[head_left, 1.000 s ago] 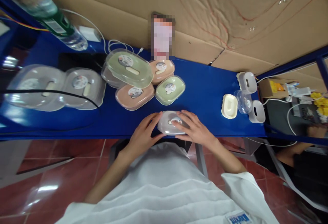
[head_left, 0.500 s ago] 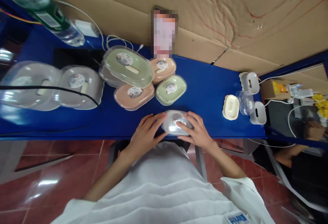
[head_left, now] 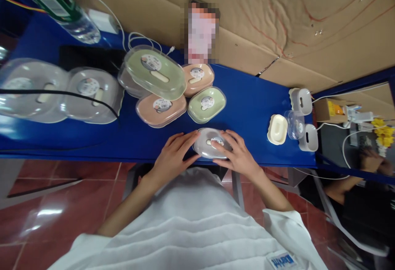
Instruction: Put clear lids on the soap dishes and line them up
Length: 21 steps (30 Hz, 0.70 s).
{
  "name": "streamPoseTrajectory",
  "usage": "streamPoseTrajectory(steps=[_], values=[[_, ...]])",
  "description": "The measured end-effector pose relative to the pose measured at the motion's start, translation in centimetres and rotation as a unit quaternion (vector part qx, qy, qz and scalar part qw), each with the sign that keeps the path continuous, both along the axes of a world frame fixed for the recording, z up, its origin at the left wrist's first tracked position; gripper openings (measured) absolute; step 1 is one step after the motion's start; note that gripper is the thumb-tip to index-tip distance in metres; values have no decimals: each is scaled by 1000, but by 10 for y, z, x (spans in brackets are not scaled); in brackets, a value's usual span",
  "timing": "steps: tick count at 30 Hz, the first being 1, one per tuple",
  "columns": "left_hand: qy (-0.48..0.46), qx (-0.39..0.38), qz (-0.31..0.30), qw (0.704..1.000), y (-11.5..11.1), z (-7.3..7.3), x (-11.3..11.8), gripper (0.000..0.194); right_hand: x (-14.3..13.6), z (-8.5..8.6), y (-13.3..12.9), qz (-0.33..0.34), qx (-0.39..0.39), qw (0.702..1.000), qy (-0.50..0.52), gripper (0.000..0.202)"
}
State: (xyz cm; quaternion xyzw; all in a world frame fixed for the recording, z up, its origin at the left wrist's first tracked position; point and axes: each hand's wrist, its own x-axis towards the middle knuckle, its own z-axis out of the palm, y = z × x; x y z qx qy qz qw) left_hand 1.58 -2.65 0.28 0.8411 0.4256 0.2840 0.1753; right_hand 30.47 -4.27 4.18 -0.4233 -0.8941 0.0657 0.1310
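Note:
A grey oval box with a clear lid and a round sticker [head_left: 205, 150] lies near the front edge of the blue table [head_left: 247, 97]. My left hand [head_left: 176, 151] grips its left end, fingertips on the rim. My right hand [head_left: 239, 152] holds its right end, with a finger over the sticker. Just behind are a small green box [head_left: 202, 111], a pink box [head_left: 157, 115], another pink box [head_left: 202, 87] and a large green box [head_left: 166, 70] stacked on top of others.
Two large grey boxes [head_left: 31, 76] sit at the left under a black cable. A bottle [head_left: 58, 6] and a phone [head_left: 202, 31] are at the back. At the right are a cream tray [head_left: 277, 129], a clear lid [head_left: 295, 124] and grey containers [head_left: 308, 138]. Another person's hand [head_left: 372, 161] shows far right.
The view has shifted slightly. Both hands remain around the grey box, with the right finger a little more bent over the sticker.

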Motion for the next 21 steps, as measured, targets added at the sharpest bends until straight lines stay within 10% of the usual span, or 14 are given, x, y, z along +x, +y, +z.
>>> streamPoseTrajectory(steps=[16,21], values=[[-5,27,2,1000,0,0,4,67,7,-16,5,10,15,1000,14,64],[-17,49,26,998,-1,-1,5,57,51,-14,15,-42,22,999,18,74]])
